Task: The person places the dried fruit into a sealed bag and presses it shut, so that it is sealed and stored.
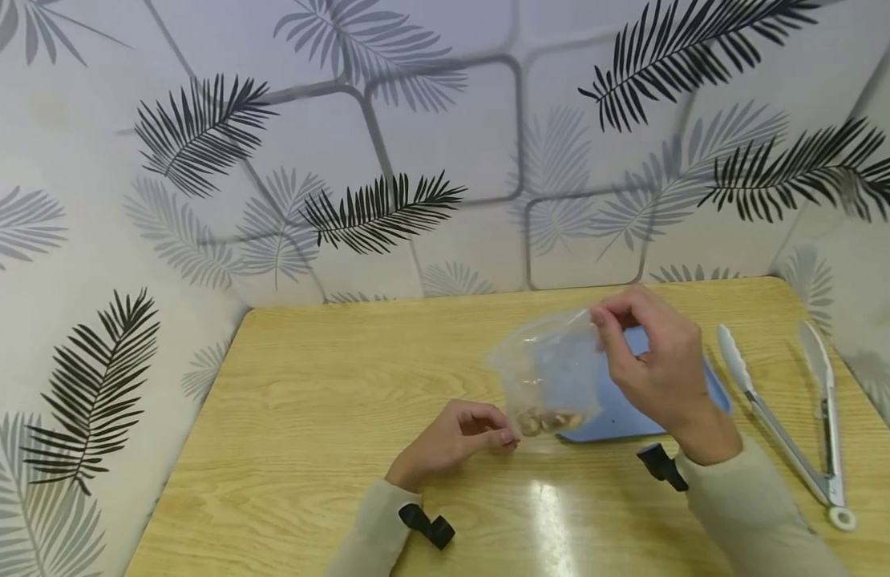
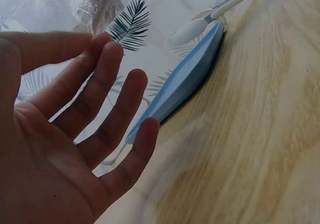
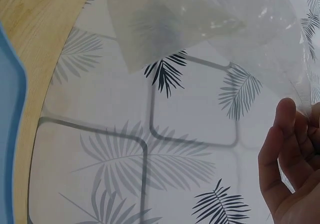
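A clear plastic bag (image 1: 520, 361) hangs tilted over the table, with several small tan and brown pieces (image 1: 549, 421) gathered at its bottom. My right hand (image 1: 650, 353) pinches its upper right corner between thumb and fingers; the right wrist view shows the thin film (image 3: 260, 39) stretching up from those fingertips. Low at the bag's bottom left corner, my left hand (image 1: 455, 441) has thumb and index fingertips pinched together on the corner. In the left wrist view its other fingers (image 2: 132, 91) are spread and loosely bent, with the crinkled bag (image 2: 97, 4) beyond them.
Behind the bag lies a blue tray (image 1: 611, 421), partly covered by the bag and my right hand. Metal tongs (image 1: 791, 449) with pale tips lie spread to its right. A leaf-patterned wall covering (image 1: 445, 144) borders the wooden table (image 1: 329, 377).
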The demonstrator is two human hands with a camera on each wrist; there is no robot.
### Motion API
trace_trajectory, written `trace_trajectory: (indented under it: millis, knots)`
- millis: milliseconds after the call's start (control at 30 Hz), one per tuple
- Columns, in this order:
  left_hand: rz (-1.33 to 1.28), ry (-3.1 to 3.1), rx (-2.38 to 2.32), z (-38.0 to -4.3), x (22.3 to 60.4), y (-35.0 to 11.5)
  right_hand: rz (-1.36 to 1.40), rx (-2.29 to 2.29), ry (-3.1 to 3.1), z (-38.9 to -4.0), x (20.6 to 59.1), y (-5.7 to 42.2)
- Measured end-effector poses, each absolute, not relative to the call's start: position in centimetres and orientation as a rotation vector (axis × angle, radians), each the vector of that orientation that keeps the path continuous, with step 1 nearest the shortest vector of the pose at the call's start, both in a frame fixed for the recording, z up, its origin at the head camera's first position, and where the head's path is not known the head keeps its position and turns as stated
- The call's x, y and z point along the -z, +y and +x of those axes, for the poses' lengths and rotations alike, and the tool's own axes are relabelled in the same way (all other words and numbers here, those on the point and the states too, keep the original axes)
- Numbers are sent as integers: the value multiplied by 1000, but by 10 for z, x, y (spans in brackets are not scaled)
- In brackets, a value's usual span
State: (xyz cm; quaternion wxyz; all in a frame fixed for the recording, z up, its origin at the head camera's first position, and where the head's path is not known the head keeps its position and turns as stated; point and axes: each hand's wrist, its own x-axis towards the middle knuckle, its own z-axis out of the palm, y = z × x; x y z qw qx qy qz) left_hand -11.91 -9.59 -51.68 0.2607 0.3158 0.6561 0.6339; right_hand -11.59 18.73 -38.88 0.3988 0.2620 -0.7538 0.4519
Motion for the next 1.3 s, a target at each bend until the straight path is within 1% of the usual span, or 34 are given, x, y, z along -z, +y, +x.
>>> trace_trajectory:
  millis: [267, 367, 467, 633, 933, 1167, 1300]
  knots:
    - [860, 2044, -1548, -116, 497, -94, 646, -1172, -1912, -113, 393, 192]
    - [882, 2164, -1663, -112, 486, -91, 654, -1170, -1900, -112, 395, 193]
    - [976, 2257, -1899, -108, 474, -83, 671, -1167, -1888, -112, 398, 193]
    - [1069, 2363, -2173, -111, 458, -66, 697, -1163, -1867, -110, 402, 195]
    - [1126, 2388, -2338, -118, 450, -54, 700, -1257, -1850, -105, 409, 197]
    - [1235, 2364, -2311, -119, 441, -55, 751, -1257, -1875, -109, 406, 206]
    - [1254, 2344, -2317, -119, 436, -55, 762, -1266, -1908, -108, 406, 210]
